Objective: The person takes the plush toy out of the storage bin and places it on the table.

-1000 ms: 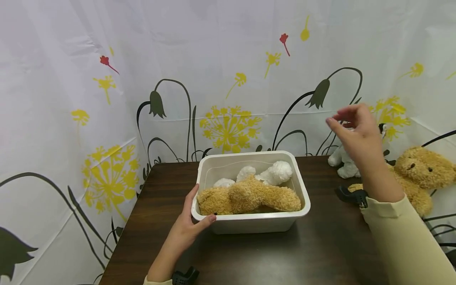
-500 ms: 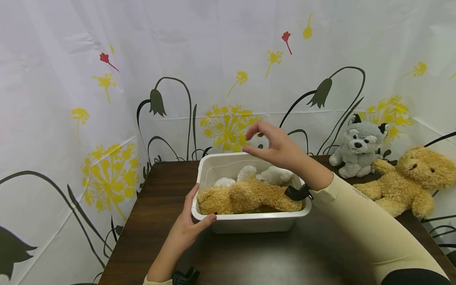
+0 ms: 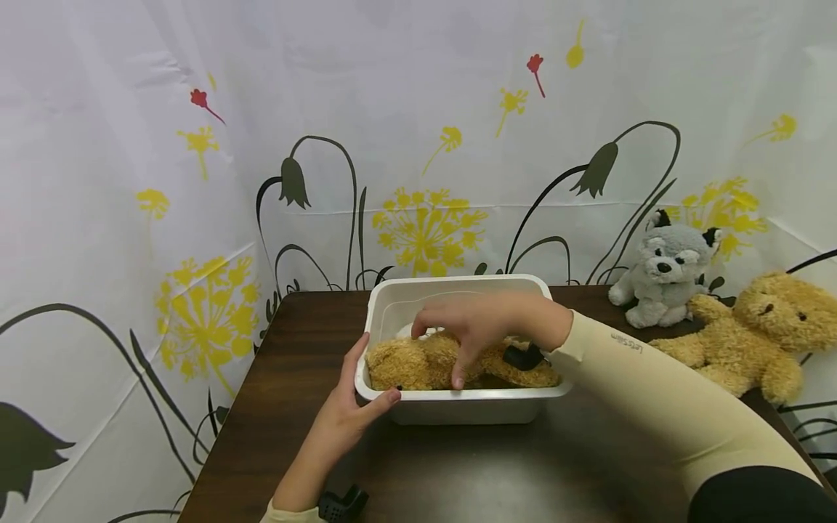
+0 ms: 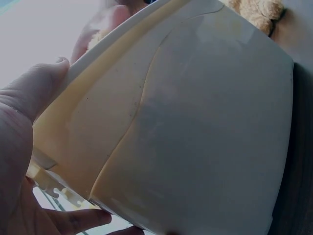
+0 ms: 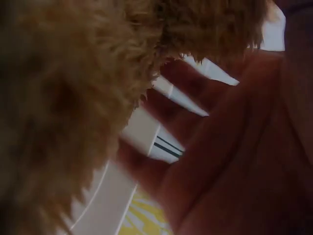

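A white plastic tub (image 3: pixel 458 412) stands on the dark table. My left hand (image 3: pixel 340 421) grips its near left corner, thumb over the front rim and fingers along the side wall. Inside lies a tan teddy bear (image 3: pixel 399 363), with a bit of a white plush (image 3: pixel 408 332) showing behind it. My right hand (image 3: pixel 474 323) reaches down into the tub over the bear's middle, thumb and fingers spread wide to either side. Up close in the right wrist view, the bear's fur (image 5: pixel 73 98) covers the fingertips of that hand.
A grey-and-white husky plush (image 3: pixel 663 265) sits at the back right of the table (image 3: pixel 314 327). Beside it, a second tan teddy bear (image 3: pixel 748 334) leans back at the right edge. A flower-printed curtain (image 3: pixel 418 87) hangs right behind the table.
My right hand has swung left from above the plush toys at the right, then down into the tub onto the bear. The left hand stays on the tub's corner.
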`<control>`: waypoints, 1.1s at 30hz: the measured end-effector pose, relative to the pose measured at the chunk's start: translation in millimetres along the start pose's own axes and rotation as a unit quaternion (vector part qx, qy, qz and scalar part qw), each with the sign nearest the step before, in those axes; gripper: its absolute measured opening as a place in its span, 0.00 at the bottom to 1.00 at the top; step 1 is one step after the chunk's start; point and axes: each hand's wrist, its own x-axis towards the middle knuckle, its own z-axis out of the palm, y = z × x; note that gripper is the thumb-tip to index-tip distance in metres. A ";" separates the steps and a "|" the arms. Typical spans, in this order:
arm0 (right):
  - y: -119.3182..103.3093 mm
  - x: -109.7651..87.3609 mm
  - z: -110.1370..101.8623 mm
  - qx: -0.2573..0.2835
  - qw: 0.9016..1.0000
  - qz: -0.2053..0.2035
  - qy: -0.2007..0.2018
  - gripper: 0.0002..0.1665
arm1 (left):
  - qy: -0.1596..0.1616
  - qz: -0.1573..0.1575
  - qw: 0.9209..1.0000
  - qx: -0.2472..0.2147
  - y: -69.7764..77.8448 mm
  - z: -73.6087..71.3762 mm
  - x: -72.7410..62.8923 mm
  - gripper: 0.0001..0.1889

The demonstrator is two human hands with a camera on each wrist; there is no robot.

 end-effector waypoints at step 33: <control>8.1 -10.0 1.5 -0.136 0.990 0.024 0.028 0.44 | 0.016 0.035 0.999 0.020 -3.7 1.4 0.9 0.58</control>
